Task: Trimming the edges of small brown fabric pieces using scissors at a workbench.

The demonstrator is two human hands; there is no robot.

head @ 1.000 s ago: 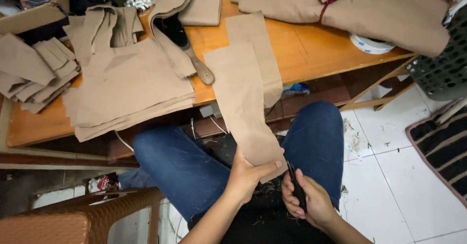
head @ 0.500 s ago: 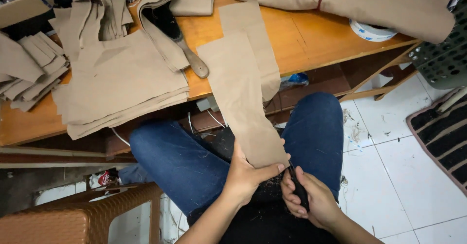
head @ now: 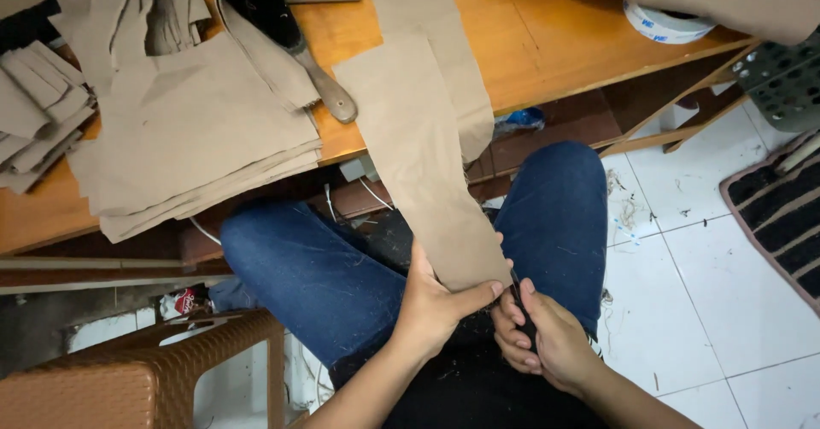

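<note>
Pinching the near end of a long tan strip (head: 423,164), the left hand (head: 436,305) has its thumb on top and fingers under, which keeps the cloth taut and flat over the lap. The strip's far end lies on the table (head: 547,49), so the table carries its weight and only the near edge needs holding. Just right of that edge, the right hand (head: 542,339) is closed around a dark tool (head: 521,309), probably small snips, its tip touching the strip's near right corner; the blades are too hidden to tell. On the table's left, a stack of cut pieces (head: 188,138) sits within reach, with folded bundles (head: 38,104) farther left. A wooden-handled brush (head: 295,44) lies between stack and strip. A tape roll (head: 666,23) sits far right. A woven stool (head: 145,369) stands near left.
</note>
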